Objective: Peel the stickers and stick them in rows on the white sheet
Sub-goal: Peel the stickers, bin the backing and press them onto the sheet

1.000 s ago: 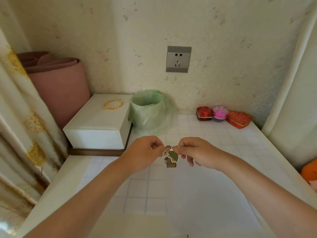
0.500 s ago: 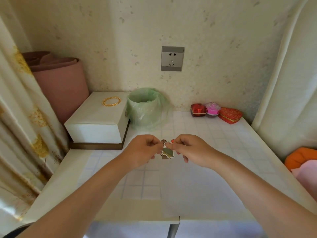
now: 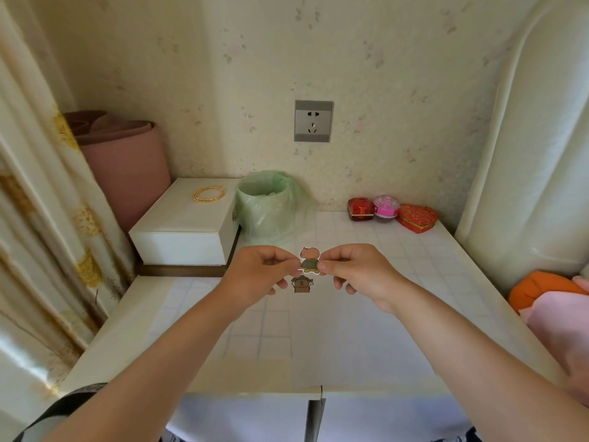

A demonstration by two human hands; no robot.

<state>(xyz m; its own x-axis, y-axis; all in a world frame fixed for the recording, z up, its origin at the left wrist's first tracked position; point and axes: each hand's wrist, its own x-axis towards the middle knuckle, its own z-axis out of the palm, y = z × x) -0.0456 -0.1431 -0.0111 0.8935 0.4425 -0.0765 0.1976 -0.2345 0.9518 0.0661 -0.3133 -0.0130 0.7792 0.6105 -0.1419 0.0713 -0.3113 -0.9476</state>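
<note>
Up over the table [image 3: 446,282]: an animal sticker [image 3: 309,260], pinched at 9 o'clock by left hand [image 3: 255,272], at 3 o'clock by right hand [image 3: 353,272]. Other fingers curled. At 6 o'clock, flat on white sheet [image 3: 350,346], a brown sticker [image 3: 301,284].

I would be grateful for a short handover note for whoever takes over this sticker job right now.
Hands: left grip and right grip both pinch one sticker, held above the table.
Things: the white sheet lies flat on the table, with one brown sticker at its far end.
Done: one sticker appears to be placed. I cannot tell whether the held one is peeled yet.
Left: peel it if needed, press it down beside the brown one, then fill the rows.
</note>
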